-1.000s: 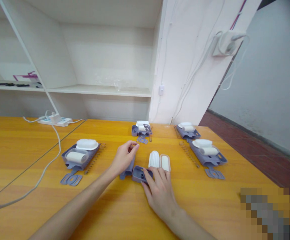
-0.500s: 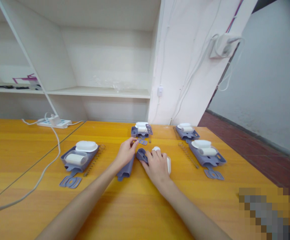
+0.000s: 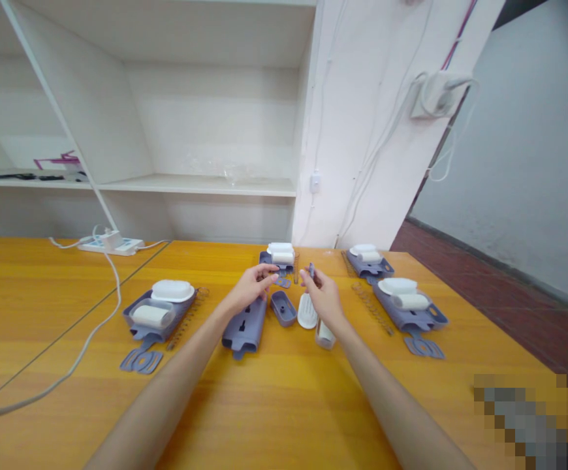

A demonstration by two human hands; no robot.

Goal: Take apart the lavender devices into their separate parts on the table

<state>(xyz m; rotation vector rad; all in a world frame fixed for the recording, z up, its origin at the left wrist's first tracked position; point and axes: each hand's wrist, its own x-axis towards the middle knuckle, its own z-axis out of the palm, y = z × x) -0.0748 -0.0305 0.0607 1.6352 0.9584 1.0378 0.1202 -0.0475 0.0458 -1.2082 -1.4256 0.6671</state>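
Observation:
In the head view, my left hand (image 3: 252, 288) hovers over the far end of a purple-grey holder (image 3: 245, 329) with keyhole slots. Its thumb and fingers are apart, with nothing visible between them. My right hand (image 3: 325, 299) pinches a small purple-grey flat piece (image 3: 312, 268), seen nearly edge-on, above the table. Between the hands sits a small purple-grey cup (image 3: 283, 309). Beside it lies a white slotted oval tray (image 3: 306, 312). Partly under my right wrist is a clear container (image 3: 325, 336) with a white roll inside.
Similar sets of holders, white trays and rolls stand at the left (image 3: 159, 310), back (image 3: 280, 253) and right (image 3: 409, 303), with coiled springs (image 3: 372, 308) and flat ring pieces (image 3: 141, 361). A power strip (image 3: 112, 243) and cable lie at the left. White shelves rise behind the table.
My right hand has let go of the cup and lifted, now pinching a small flat piece. The ring piece leaning on the back set no longer shows there. My left hand's fingers have spread apart.

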